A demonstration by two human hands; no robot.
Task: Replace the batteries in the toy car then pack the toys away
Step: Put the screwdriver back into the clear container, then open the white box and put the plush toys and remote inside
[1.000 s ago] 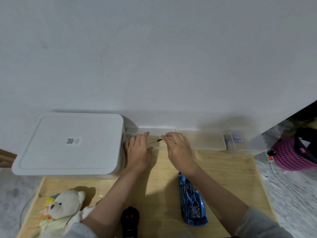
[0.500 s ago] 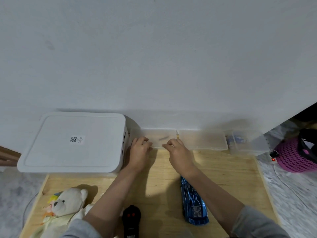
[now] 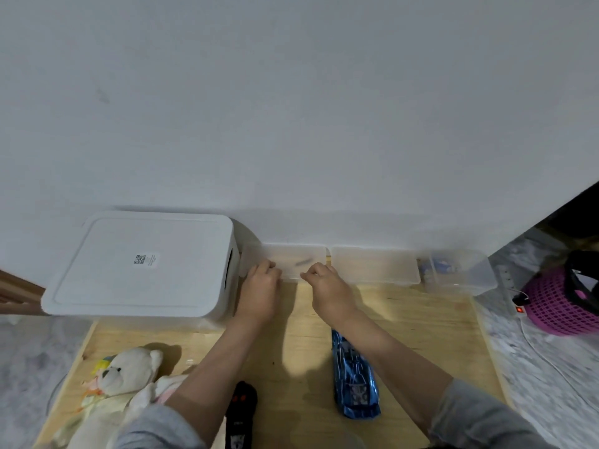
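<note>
The blue toy car (image 3: 355, 380) lies on the wooden table (image 3: 421, 335), under my right forearm. A black remote (image 3: 241, 411) rests at the near edge between my arms. At the back against the wall stands a small clear plastic box (image 3: 293, 259) with a dark thin item inside. My left hand (image 3: 261, 291) pinches the box's front left edge with curled fingers. My right hand (image 3: 327, 288) pinches its front right edge the same way. A white teddy bear (image 3: 126, 371) lies at the near left.
A big white lidded storage box (image 3: 142, 264) fills the back left, touching the small box. Two more clear boxes (image 3: 374, 265) (image 3: 457, 272) line the wall to the right, the far one holding blue items. A pink basket (image 3: 557, 306) and a power strip (image 3: 517, 301) sit on the floor.
Both hands slid back from the top of the small clear box to its front edge, and their fingers curled. The view tilted up slightly.
</note>
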